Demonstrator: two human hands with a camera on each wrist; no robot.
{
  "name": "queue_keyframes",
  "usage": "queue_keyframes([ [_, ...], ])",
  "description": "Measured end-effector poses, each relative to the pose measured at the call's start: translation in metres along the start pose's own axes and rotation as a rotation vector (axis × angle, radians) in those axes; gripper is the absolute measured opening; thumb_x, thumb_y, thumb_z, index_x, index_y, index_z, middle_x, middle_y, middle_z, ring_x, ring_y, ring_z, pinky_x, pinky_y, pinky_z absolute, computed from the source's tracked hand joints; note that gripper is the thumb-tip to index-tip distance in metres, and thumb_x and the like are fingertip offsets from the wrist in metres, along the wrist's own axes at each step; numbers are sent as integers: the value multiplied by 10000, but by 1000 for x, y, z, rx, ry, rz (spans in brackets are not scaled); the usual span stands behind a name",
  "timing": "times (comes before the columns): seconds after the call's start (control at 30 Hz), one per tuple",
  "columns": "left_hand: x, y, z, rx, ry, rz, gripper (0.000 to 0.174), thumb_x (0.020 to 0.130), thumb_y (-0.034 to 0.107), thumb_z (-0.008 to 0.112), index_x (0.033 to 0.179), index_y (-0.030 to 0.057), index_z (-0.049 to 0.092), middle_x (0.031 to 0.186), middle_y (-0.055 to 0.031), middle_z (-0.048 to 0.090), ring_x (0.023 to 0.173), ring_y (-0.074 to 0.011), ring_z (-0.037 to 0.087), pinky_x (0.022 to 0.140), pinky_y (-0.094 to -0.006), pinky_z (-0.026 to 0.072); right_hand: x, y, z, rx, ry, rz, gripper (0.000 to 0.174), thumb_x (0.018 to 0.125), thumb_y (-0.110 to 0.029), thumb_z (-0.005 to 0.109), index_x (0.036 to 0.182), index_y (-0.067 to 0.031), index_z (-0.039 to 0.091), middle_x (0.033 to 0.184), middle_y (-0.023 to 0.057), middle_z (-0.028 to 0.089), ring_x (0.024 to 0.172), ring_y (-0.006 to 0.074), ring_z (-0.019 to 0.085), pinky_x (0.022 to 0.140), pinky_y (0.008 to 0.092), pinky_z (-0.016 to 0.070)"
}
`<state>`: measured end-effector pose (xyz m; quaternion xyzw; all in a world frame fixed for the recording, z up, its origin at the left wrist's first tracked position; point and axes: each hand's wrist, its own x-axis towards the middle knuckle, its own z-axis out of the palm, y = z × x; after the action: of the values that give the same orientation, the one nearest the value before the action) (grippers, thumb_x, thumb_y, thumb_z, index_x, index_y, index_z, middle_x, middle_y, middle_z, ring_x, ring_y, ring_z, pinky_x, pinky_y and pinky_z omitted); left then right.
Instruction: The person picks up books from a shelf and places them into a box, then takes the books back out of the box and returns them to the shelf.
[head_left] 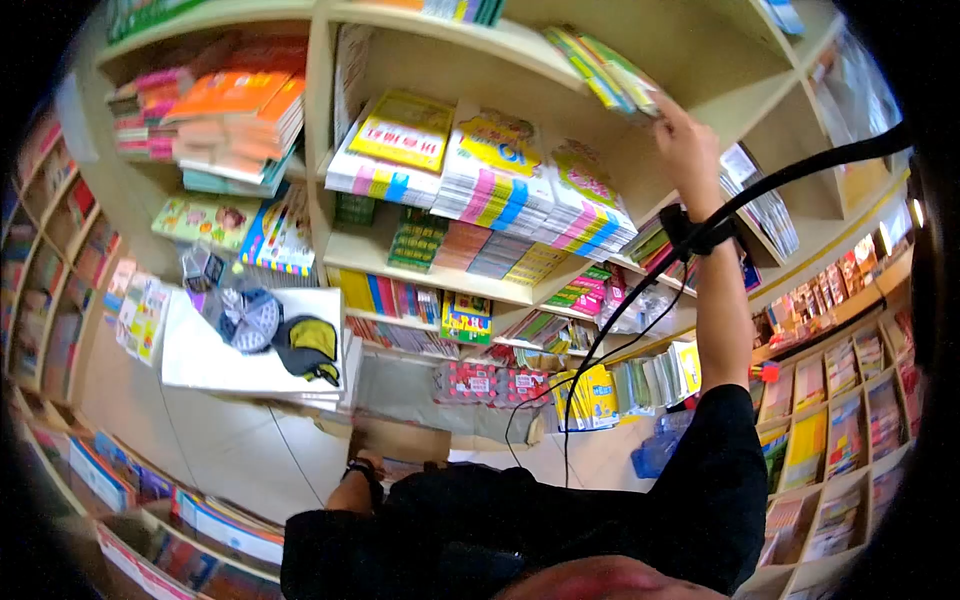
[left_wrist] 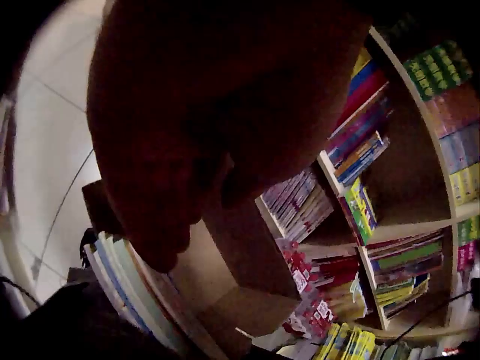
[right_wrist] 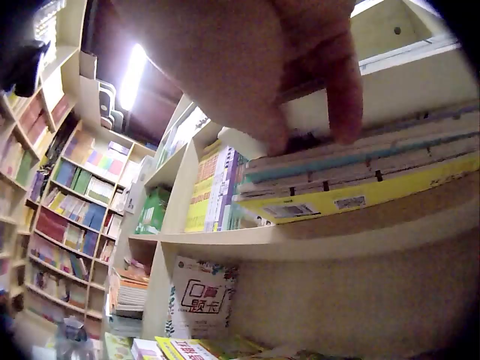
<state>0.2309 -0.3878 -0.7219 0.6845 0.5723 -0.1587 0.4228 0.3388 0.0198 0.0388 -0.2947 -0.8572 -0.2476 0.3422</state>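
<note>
- Low on the left, our left hand [left_wrist: 187,127] hangs over a pile of thin books [left_wrist: 139,300] beside a cardboard box [left_wrist: 240,304]. We cannot tell whether it grips anything.
- Farther right, the stack of workbooks [head_left: 605,65] lies flat on the high shelf [right_wrist: 337,240].
- Our right hand [head_left: 688,140] is raised to that shelf, and its fingers [right_wrist: 341,97] curl over the stack's top edge, grasping it.
</note>
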Motion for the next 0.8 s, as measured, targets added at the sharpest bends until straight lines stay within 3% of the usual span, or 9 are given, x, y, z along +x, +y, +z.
queue_keyframes([
  [0.1,10,-14,23,-355,166,-159,303,839,288,542,1006,65,660,1073,-191,638,934,-291,633,777,-410,511,6,63,34,-56,-54,-16,262,856,-242,560,1097,-181,641,845,192,650,780,342,649,674,410,506],
  [0.17,15,4,62,-573,233,-274,314,830,283,539,1009,55,658,1074,-198,635,950,-305,626,791,-415,506,-2,42,41,-203,-30,-61,320,834,-361,596,1098,-190,655,828,161,670,735,290,661,640,395,505],
  [0.23,23,-9,55,-695,331,-400,325,821,278,535,1011,44,656,1076,-205,632,965,-319,619,805,-420,500,29,117,8,-656,-19,-112,274,865,-308,588,1083,-161,662,887,143,686,776,244,662,696,341,515],
  [0.43,82,1,133,-1294,600,-780,358,795,262,524,1019,14,650,1080,-226,624,1011,-361,597,848,-435,484,3,17,22,-158,49,-130,338,913,-340,534,991,-34,654,877,146,676,781,218,643,693,356,517],
  [0.57,-25,74,35,-1396,769,-939,341,780,232,543,1009,-5,631,1038,-237,628,1022,-362,589,864,-442,470,9,5,15,-198,-48,-49,439,946,-361,498,930,51,649,870,148,669,784,201,630,690,365,519],
  [0.6,-31,85,24,-1395,793,-1076,356,772,227,561,1036,-7,608,1064,-244,611,1040,-369,576,883,-437,462,12,17,24,10,146,-194,438,884,-329,624,647,40,607,551,72,579,492,142,515,459,324,449],
  [0.63,-35,99,14,-1392,814,-1217,377,764,222,579,1062,-9,586,1091,-251,594,1059,-377,563,903,-432,453,22,35,29,10,137,-190,438,884,-329,624,647,40,607,551,72,579,492,142,515,459,324,449],
  [0.7,-40,124,-9,-1382,736,-1256,502,743,222,628,1166,-15,499,1171,-260,538,1097,-392,533,903,-424,458,48,73,37,-49,104,306,427,894,-329,602,692,47,626,606,93,609,546,153,554,501,333,474],
  [0.8,-22,136,-11,-1399,460,-1111,543,830,314,536,1262,3,430,1298,-230,466,1172,-367,487,993,-390,389,19,24,26,-31,141,89,387,889,-285,604,695,49,628,588,94,601,515,153,549,466,327,465],
])
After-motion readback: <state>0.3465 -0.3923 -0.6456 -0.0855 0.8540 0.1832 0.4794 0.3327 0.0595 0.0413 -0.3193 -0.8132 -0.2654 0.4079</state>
